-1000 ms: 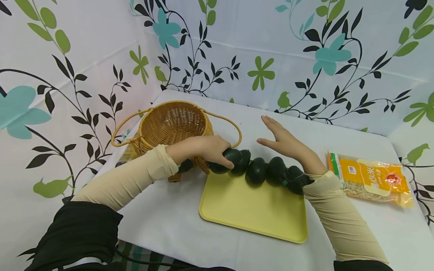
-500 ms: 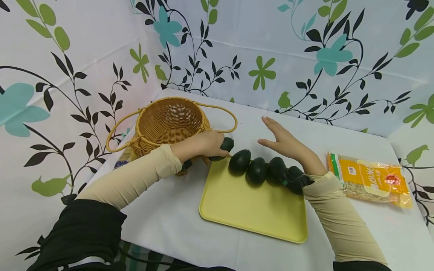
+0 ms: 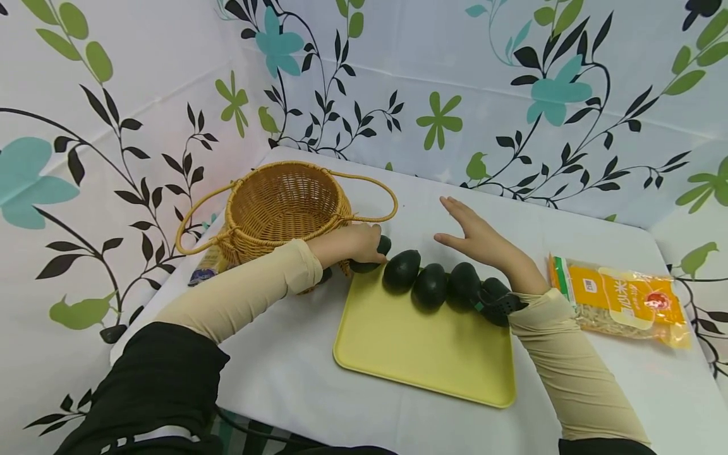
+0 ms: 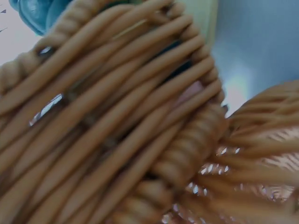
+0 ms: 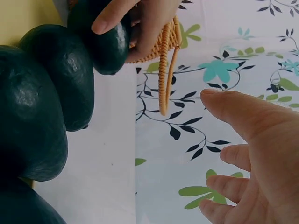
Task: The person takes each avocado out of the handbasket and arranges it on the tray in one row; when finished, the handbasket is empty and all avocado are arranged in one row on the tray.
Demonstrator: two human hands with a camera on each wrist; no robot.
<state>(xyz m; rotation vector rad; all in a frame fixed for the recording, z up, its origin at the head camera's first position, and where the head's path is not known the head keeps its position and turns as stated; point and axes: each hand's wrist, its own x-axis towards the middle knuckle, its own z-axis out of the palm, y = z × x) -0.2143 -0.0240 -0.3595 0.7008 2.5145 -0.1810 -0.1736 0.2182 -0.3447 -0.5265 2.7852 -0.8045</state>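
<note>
At the tray's back left corner my left hand (image 3: 357,243) grips a dark green avocado (image 3: 385,244). The right wrist view shows this avocado (image 5: 105,53) under the left hand's fingers (image 5: 105,23). Several more avocados (image 3: 401,272) lie in a row along the back edge of the yellow tray (image 3: 421,354). A wicker basket (image 3: 284,212) with two looped handles stands just left of the held avocado. My right hand (image 3: 478,234) hovers behind the row, fingers extended, holding nothing. Blurred wicker (image 4: 107,107) fills most of the left wrist view and hides the left hand there.
A clear bag with an orange label (image 3: 625,300) and pale dry food lies on the white table (image 3: 273,373) at the right. Partly behind the basket is a blue and yellow package (image 3: 207,265). Patterned cloth (image 3: 364,76) hangs along the back and left.
My left hand has moved a little left and back with the avocado, away from the row. The basket has shifted slightly left. My right hand has stayed nearly still.
</note>
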